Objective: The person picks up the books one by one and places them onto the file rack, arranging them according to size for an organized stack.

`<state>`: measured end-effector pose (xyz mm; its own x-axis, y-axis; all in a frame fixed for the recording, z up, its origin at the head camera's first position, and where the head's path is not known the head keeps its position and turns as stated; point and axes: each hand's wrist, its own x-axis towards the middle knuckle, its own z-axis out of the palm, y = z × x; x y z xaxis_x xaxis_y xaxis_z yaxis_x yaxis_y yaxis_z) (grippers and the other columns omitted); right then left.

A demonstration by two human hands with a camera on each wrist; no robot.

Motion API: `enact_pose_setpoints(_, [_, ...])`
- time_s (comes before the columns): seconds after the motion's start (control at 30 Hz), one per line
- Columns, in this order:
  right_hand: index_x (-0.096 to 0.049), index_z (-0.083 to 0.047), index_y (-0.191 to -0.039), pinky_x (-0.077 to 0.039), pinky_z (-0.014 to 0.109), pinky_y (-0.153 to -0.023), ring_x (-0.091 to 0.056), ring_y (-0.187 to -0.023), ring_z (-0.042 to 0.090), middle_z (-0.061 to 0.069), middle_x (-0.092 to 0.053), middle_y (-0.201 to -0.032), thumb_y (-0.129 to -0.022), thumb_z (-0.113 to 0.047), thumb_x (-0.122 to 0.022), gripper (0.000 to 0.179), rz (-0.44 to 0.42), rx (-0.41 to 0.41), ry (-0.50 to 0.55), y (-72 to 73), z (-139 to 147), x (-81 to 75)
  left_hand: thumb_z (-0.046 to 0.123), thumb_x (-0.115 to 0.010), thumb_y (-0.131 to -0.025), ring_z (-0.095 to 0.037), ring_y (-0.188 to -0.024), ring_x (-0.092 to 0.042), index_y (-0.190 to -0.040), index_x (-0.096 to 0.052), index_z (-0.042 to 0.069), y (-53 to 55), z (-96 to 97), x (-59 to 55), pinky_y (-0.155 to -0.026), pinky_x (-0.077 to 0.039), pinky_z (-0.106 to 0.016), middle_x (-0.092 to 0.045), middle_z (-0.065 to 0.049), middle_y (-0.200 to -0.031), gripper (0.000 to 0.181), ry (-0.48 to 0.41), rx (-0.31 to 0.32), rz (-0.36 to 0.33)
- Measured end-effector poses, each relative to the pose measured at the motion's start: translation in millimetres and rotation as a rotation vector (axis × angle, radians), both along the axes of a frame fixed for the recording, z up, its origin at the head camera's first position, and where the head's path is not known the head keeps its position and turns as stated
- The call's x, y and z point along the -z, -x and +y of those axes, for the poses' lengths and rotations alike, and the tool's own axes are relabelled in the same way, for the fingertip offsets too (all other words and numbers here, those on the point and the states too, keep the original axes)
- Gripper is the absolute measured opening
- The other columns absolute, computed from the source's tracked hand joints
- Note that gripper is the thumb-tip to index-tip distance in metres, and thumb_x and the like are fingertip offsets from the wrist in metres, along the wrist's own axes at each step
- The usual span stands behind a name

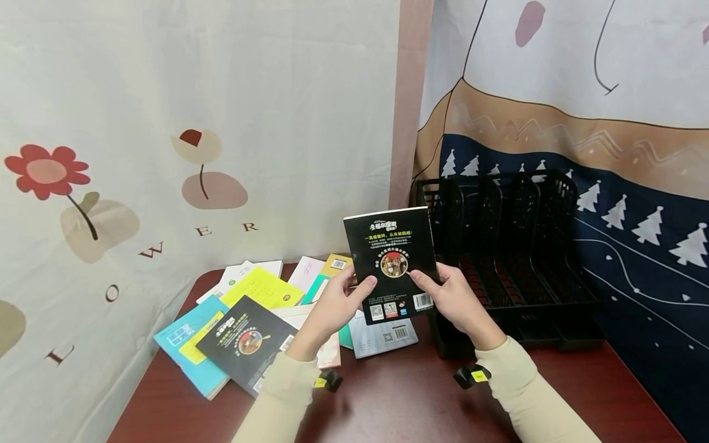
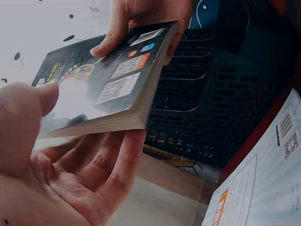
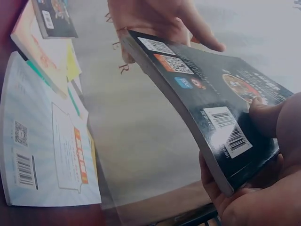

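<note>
Both left hand (image 1: pixel 336 306) and right hand (image 1: pixel 457 300) are pinching the book (image 1: pixel 393 249). Its long axis is seemingly running forward beyond their thumbs (image 1: pixel 368 285).

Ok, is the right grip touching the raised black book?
Touching: the head view shows the right grip with its thumb on the raised black book.

Count: two bare hands (image 1: pixel 338 301) (image 1: pixel 456 295); two black-covered rectangular paper books (image 1: pixel 390 261) (image 1: pixel 249 341); one bright-yellow rectangular booklet (image 1: pixel 259 288); one black plastic divided rack (image 1: pixel 532 314); two black wrist-worn cameras (image 1: pixel 333 379) (image 1: pixel 464 377).
</note>
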<state>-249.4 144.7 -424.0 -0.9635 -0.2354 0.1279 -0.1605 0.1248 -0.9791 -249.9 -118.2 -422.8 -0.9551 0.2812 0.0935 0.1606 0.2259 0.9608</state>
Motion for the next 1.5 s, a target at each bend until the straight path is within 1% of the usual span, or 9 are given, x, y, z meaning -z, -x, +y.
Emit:
enact_pose_setpoints(0.13, [-0.067, -0.002, -0.144, -0.069, 0.037, -0.082, -0.084, -0.098, 0.023, 0.024, -0.081, -0.124, -0.112, -0.035, -0.067, 0.046, -0.025, -0.024, 0.003, 0.0, -3, 1.3, 0.036, -0.074, -0.107, -0.019, -0.108, -0.080, -0.139, -0.074, 0.014, -0.2, 1.0, 4.8, -0.093, -0.064, -0.035, -0.083, -0.012, -0.125, 0.039, 0.005, 0.008, -0.002])
enact_pose_setpoints(0.27, [-0.063, -0.006, -0.149, -0.069, 0.038, -0.083, -0.084, -0.102, 0.025, 0.022, -0.081, -0.127, -0.113, -0.041, -0.065, 0.050, -0.043, -0.051, -0.055, -0.8, -5, 2.7, 0.033, -0.077, -0.106, -0.020, -0.103, -0.082, -0.131, -0.079, 0.010, 0.0, 2.3, 7.8, -0.090, -0.066, -0.033, -0.085, -0.014, -0.118, 0.034, 0.013, -0.022, 0.010])
enact_pose_setpoints(0.43, [-0.061, -0.008, -0.152, -0.069, 0.038, -0.084, -0.084, -0.104, 0.027, 0.022, -0.079, -0.131, -0.113, -0.046, -0.063, 0.054, -0.029, -0.013, -0.110, 0.1, 0, 2.8, 0.032, -0.078, -0.105, -0.019, -0.094, -0.081, -0.122, -0.082, 0.009, -1.5, 1.3, 7.3, -0.085, -0.065, -0.032, -0.085, -0.013, -0.109, 0.029, 0.098, -0.039, 0.068])
enact_pose_setpoints(0.57, [-0.056, -0.007, -0.156, -0.070, 0.041, -0.082, -0.083, -0.104, 0.028, 0.027, -0.075, -0.136, -0.114, -0.046, -0.061, 0.058, -0.035, -0.001, -0.072, 4.3, 6, 1.0, 0.031, -0.079, -0.103, -0.015, -0.090, -0.078, -0.113, -0.085, 0.007, -3.6, 0.1, 5.3, -0.085, -0.063, -0.033, -0.086, -0.011, -0.102, 0.027, 0.156, -0.022, 0.079])
enact_pose_setpoints(0.83, [-0.051, -0.005, -0.159, -0.069, 0.039, -0.083, -0.084, -0.101, 0.025, 0.029, -0.074, -0.135, -0.116, -0.040, -0.059, 0.056, -0.008, -0.027, -0.042, 3.8, 14, -5.8, 0.031, -0.079, -0.103, -0.016, -0.085, -0.079, -0.114, -0.085, 0.006, -4.1, -1.3, 6.5, -0.081, -0.065, -0.032, -0.086, -0.011, -0.100, 0.027, 0.163, 0.004, -0.005])
enact_pose_setpoints(0.97, [-0.055, -0.002, -0.154, -0.070, 0.040, -0.078, -0.085, -0.095, 0.026, 0.029, -0.077, -0.129, -0.115, -0.039, -0.062, 0.055, -0.018, -0.032, -0.031, 2.1, 13, -6.7, 0.031, -0.076, -0.105, -0.018, -0.088, -0.079, -0.121, -0.081, 0.006, -2.5, -0.2, 8.6, -0.083, -0.066, -0.035, -0.085, -0.012, -0.106, 0.030, 0.166, 0.028, 0.009])
enact_pose_setpoints(1.17, [-0.067, -0.001, -0.141, -0.068, 0.035, -0.070, -0.084, -0.084, 0.021, 0.024, -0.082, -0.113, -0.112, -0.042, -0.066, 0.050, 0.059, 0.095, -0.095, -3.3, 11, -12.1, 0.040, -0.074, -0.106, -0.015, -0.099, -0.076, -0.137, -0.070, 0.018, 2.4, 7.2, 15.8, -0.091, -0.063, -0.038, -0.082, -0.005, -0.118, 0.038, 0.192, -0.037, 0.079])
enact_pose_setpoints(1.3, [-0.072, -0.002, -0.135, -0.066, 0.028, -0.070, -0.082, -0.080, 0.012, 0.023, -0.083, -0.108, -0.112, -0.040, -0.068, 0.045, 0.147, 0.200, -0.144, -6.6, 11, -18.2, 0.043, -0.072, -0.107, -0.018, -0.103, -0.076, -0.144, -0.067, 0.016, 3.8, 12.2, 21.2, -0.090, -0.061, -0.039, -0.083, -0.008, -0.121, 0.046, 0.215, -0.095, 0.108])
enact_pose_setpoints(1.5, [-0.076, 0.001, -0.128, -0.063, 0.020, -0.070, -0.077, -0.079, -0.001, 0.027, -0.082, -0.109, -0.112, -0.035, -0.068, 0.041, 0.256, 0.349, -0.141, -7.2, 21, -28.1, 0.052, -0.066, -0.108, -0.023, -0.113, -0.076, -0.164, -0.053, 0.017, -2.7, 26.8, 28.3, -0.091, -0.063, -0.043, -0.076, -0.012, -0.137, 0.067, 0.316, -0.149, 0.072])
